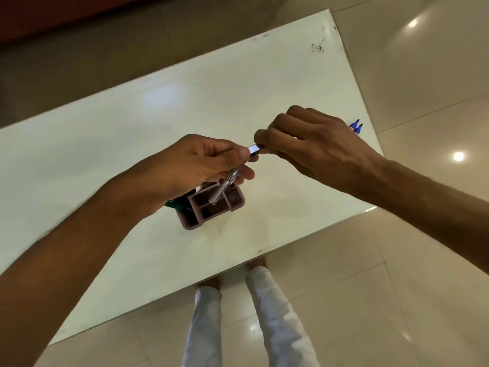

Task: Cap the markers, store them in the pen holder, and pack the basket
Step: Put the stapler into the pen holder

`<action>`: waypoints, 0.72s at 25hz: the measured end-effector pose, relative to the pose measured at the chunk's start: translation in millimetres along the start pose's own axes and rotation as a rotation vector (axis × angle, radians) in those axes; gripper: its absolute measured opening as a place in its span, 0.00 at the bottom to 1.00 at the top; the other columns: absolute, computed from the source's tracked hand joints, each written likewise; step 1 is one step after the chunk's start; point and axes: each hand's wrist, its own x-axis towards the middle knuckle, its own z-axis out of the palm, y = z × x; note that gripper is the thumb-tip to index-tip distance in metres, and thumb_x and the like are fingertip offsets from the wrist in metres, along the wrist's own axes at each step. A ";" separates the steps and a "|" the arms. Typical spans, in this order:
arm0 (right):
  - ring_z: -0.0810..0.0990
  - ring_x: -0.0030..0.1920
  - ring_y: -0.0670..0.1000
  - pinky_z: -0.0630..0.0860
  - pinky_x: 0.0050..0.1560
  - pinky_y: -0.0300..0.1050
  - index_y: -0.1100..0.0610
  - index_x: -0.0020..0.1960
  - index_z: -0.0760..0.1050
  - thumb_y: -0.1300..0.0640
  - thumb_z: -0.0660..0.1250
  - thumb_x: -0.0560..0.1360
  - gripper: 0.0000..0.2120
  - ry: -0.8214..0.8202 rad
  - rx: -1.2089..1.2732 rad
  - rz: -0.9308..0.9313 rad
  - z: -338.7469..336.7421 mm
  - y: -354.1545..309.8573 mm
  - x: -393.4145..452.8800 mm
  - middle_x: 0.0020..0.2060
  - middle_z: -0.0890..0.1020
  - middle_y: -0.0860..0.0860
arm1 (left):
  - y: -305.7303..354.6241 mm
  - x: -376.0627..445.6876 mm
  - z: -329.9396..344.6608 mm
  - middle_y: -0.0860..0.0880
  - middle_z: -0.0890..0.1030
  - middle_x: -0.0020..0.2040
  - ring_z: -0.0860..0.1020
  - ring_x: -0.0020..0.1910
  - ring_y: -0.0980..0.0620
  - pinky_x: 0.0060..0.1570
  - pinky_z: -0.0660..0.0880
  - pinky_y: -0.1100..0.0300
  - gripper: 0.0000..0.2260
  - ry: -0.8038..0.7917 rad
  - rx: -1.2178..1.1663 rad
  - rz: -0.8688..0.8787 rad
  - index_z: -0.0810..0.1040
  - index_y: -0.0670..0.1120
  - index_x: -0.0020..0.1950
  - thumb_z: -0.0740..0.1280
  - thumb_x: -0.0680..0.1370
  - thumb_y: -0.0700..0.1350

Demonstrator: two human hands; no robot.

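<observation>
My left hand (201,161) and my right hand (312,144) meet above the white table (132,133), both gripping one white marker (254,149) between their fingertips. A second grey marker (225,188) hangs slanted from my left hand, over the pen holder. The brown pen holder (211,207) with several compartments stands on the table just below my left hand. A marker with a green cap (176,205) sticks out at its left side. Two uncapped blue markers (356,125) show their tips behind my right hand.
The table's near edge (264,251) runs diagonally, with shiny tiled floor (397,287) beyond it. My legs in white trousers (267,313) stand at that edge. A small scribble (317,46) marks the table's far right corner.
</observation>
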 end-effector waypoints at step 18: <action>0.80 0.56 0.46 0.75 0.54 0.32 0.54 0.76 0.69 0.40 0.75 0.75 0.36 -0.178 0.494 0.820 26.5 -141.3 -26.5 0.63 0.78 0.50 | -65.5 -33.6 55.0 0.39 0.89 0.56 0.89 0.54 0.42 0.53 0.87 0.50 0.15 0.165 -0.902 -0.278 0.79 0.39 0.68 0.61 0.88 0.46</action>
